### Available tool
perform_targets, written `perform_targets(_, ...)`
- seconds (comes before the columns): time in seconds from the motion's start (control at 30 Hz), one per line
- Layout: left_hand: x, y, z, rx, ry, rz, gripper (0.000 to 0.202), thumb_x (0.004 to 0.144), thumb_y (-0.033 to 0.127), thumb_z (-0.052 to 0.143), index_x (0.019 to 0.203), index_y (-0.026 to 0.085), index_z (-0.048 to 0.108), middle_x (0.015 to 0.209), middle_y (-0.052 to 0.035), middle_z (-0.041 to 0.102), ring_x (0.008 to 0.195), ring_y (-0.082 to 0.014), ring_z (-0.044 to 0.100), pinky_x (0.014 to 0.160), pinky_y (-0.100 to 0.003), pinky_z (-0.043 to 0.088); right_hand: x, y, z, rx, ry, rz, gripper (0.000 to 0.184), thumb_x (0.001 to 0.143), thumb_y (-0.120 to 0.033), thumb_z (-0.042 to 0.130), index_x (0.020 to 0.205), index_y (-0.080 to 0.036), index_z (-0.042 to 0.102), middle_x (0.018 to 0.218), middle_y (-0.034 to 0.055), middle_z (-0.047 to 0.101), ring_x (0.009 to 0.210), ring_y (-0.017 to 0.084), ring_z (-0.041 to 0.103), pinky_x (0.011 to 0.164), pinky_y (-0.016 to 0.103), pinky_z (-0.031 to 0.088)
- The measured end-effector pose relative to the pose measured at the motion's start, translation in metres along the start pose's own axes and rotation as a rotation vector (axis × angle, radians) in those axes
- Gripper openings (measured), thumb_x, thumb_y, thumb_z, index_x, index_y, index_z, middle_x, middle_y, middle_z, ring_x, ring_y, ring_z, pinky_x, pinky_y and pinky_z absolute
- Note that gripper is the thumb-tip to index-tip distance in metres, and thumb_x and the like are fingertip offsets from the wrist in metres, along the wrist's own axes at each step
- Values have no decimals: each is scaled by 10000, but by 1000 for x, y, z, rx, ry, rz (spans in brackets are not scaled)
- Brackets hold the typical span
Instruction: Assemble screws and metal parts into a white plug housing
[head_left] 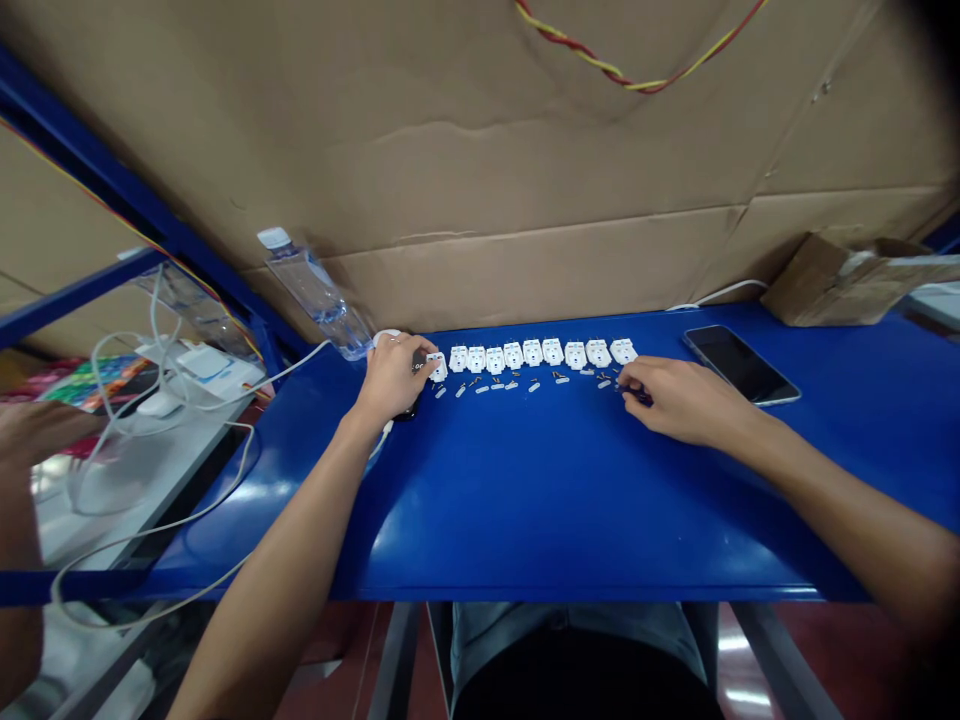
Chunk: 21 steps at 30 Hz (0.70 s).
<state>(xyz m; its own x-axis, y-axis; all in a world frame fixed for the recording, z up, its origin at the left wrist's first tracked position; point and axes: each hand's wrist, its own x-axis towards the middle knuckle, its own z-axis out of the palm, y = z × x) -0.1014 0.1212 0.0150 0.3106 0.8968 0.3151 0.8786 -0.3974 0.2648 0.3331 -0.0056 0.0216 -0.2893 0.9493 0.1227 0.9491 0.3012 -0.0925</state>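
Observation:
A row of several white plug housings (533, 352) lies across the far part of the blue table (540, 500), with small metal pins and screws (510, 384) scattered just in front of them. My left hand (392, 376) rests at the row's left end, fingers curled, touching the leftmost housing (438, 366) and covering a dark object beneath the palm. My right hand (670, 396) sits at the row's right end, fingers pinched on a small dark part (635, 394) that I cannot name.
A black phone (740, 364) lies flat to the right. A plastic water bottle (315, 292) leans at the back left. A cardboard box (847, 278) stands far right. White cables (150, 470) and chargers crowd the left bench, where another person's arm (22, 450) shows. Cardboard lines the back.

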Motion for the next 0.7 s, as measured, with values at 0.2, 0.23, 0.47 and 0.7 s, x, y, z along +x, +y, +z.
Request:
perform_targets(0.2, -1, 12, -18, -37, 50, 2, 197, 1053, 385, 697, 1143, 236, 788, 1161, -101, 811, 1197, -344, 649, 1125, -521, 471, 1, 14, -7, 23, 103, 47, 150, 1006, -309, 569, 1000, -234, 700, 1020, 90, 808, 799, 274, 747, 672, 394, 506)
perform_targets(0.23, -2, 17, -21, -69, 40, 10, 202, 1051, 396, 702, 1136, 233, 786, 1128, -94, 814, 1165, -331, 667, 1099, -501, 491, 2, 18, -7, 38, 146, 66, 157, 1008, -318, 572, 1026, -232, 702, 1032, 100, 810, 812, 283, 751, 690, 405, 525)
perform_targets(0.47, -25, 72, -16, -291, -277, 252, 154, 1057, 382, 723, 1056, 240, 783, 1079, -56, 824, 1056, -260, 738, 1008, -440, 531, 1, 11, 1, 93, 196, 25, 192, 1054, -331, 550, 1106, -224, 700, 1141, 120, 791, 847, 272, 752, 773, 428, 584)
perform_targets(0.7, -42, 102, -9, -350, -411, 283, 238, 1069, 482, 737, 1141, 263, 794, 1109, -56, 804, 1093, -265, 741, 981, -432, 554, -5, -11, 5, 339, 117, -126, 266, 1124, -391, 530, 1253, -224, 691, 1300, 134, 740, 850, 215, 732, 791, 406, 627)
